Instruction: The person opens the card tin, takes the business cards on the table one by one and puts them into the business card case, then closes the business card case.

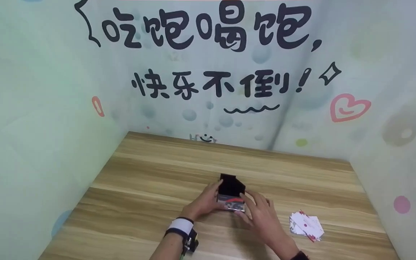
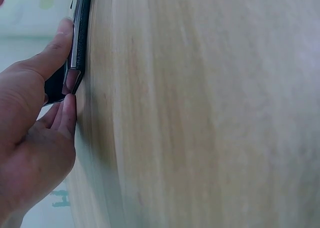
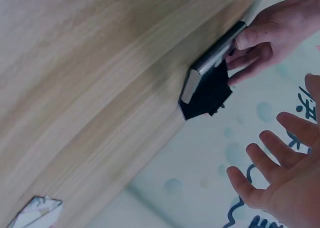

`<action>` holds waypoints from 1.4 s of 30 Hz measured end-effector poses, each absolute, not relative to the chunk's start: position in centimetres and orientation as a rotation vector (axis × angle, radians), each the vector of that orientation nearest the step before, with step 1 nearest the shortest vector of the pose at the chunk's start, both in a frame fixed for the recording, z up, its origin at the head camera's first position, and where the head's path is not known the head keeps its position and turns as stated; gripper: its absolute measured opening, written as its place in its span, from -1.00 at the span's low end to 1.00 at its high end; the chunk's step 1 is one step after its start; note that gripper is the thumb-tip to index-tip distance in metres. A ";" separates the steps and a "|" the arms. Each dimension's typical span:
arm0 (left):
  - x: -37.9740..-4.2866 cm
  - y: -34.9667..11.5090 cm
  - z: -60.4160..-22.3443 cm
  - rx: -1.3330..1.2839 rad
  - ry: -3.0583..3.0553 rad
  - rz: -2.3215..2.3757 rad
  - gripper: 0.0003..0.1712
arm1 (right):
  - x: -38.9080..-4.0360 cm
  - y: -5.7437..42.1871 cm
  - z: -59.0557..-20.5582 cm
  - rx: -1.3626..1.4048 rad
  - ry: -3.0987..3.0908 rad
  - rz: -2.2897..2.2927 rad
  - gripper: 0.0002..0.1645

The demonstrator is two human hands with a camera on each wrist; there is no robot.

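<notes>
Right hand (image 1: 262, 213) hovering beside box (image 1: 231, 203), fingers (image 3: 275, 145) spreading loosely | left hand (image 1: 206, 200) pinching box at counter (image 1: 139, 173) | risk: black flap (image 1: 231, 187) could be creasing if right fingers are pressing crookedly

Black case (image 1: 231, 193): left side partly covered by the left hand (image 1: 206, 200), right edge by fingertips of the right hand (image 1: 262, 213); contact on the right cannot be confirmed. Print on its near face too small to read. Case cut off by the top edge in the left wrist view, where the left edge also crops the left hand. Right hand cropped by the right edge in its own wrist view.

Right of the case, card pile (image 1: 306, 225): lower cards hidden under upper ones, markings too small to identify.

Nearer and left of the case, dark device (image 1: 192, 241): details indistinct.

Beyond the case, small lettering (image 1: 193, 137): not fully legible.
</notes>
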State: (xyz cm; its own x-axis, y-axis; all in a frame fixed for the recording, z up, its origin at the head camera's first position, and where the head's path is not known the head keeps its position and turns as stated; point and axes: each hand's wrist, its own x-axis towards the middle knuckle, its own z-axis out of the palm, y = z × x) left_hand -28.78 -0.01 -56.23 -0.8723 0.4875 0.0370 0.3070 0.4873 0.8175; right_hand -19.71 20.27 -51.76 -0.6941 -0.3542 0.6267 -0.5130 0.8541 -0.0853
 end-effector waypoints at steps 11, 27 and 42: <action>-29.0 -0.4 -56.3 0.654 2.461 1.394 0.11 | -18.4 22.8 -50.3 0.620 -2.336 0.278 -0.19; -28.6 -0.1 -56.1 0.644 2.549 1.275 0.11 | -16.0 28.2 -53.1 0.561 -2.356 0.232 -0.13; -28.6 -0.2 -56.0 0.641 2.549 1.293 0.11 | -13.8 34.3 -54.3 0.114 -2.710 0.293 -0.21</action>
State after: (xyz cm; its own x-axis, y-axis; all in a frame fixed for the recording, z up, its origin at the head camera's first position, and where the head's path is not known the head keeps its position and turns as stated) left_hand -28.58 -0.15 -55.96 -0.8827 0.4698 0.0074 0.2834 0.5197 0.8060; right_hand -13.82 34.25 -54.27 -0.9126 -0.0360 0.4073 -0.1223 0.9746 -0.1878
